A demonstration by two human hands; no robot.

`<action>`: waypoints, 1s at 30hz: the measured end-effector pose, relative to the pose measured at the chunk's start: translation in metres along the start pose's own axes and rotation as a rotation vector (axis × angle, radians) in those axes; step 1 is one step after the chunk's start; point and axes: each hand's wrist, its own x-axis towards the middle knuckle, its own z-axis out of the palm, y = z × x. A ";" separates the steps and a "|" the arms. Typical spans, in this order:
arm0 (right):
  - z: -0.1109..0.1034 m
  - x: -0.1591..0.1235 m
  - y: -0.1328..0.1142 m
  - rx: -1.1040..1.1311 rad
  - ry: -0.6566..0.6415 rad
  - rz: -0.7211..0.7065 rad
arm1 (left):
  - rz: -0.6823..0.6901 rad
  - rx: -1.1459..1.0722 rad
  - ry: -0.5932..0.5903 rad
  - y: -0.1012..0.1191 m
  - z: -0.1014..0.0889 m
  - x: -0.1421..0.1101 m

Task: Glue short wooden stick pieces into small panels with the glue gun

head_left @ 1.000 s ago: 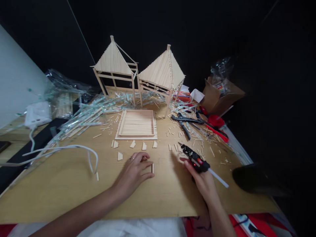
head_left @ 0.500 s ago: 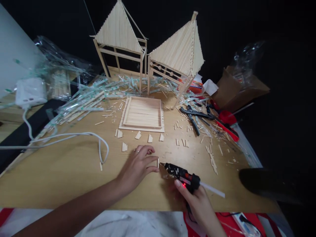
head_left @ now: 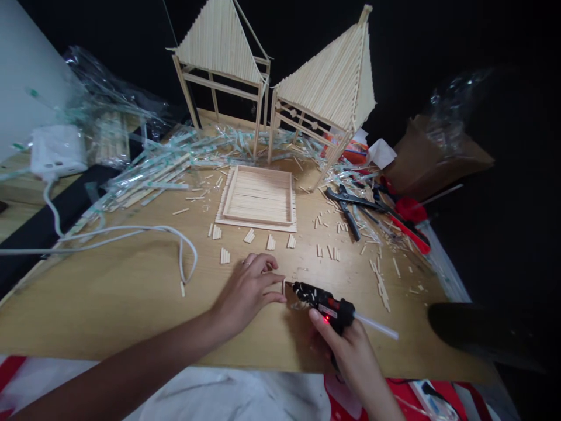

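Observation:
Between thumb and forefinger, my left hand [head_left: 252, 286] pinches a short wooden stick [head_left: 284, 288] above the table. My right hand [head_left: 346, 345] is wrapped round a black hot glue gun [head_left: 326, 304] with a red light glowing and a clear glue stick [head_left: 377, 325] poking from its back. The gun's nozzle tip is at the stick; whether it touches I cannot tell. Just beyond my left hand lie several small stepped stick pieces, among them one piece [head_left: 225, 255] nearest the hand. Behind them sits a square stick base [head_left: 258, 196] with a raised rim.
Two stick-built houses with pitched roofs, a left one [head_left: 219, 44] and a right one [head_left: 326, 76], stand at the back. Pliers [head_left: 350, 213] and stick scraps lie right. Plastic wrappers [head_left: 162, 158] spread behind. A white cable [head_left: 131, 231] loops across the left; a cardboard box [head_left: 421, 155] stands back right.
The glue gun's nozzle has come closer to the stick in my left hand. The whole view has shifted slightly, and both hands keep their grips.

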 end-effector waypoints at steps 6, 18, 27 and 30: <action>0.001 0.001 0.002 0.003 -0.008 -0.003 | -0.012 -0.001 -0.015 -0.001 0.001 0.000; -0.003 -0.008 -0.005 -0.023 -0.027 0.101 | -0.009 -0.005 0.001 0.001 -0.001 0.001; -0.002 -0.017 -0.004 0.010 -0.002 0.107 | -0.006 0.000 0.008 0.001 0.000 0.000; -0.003 -0.017 -0.003 0.005 -0.018 0.089 | -0.006 0.004 0.011 0.001 0.000 0.001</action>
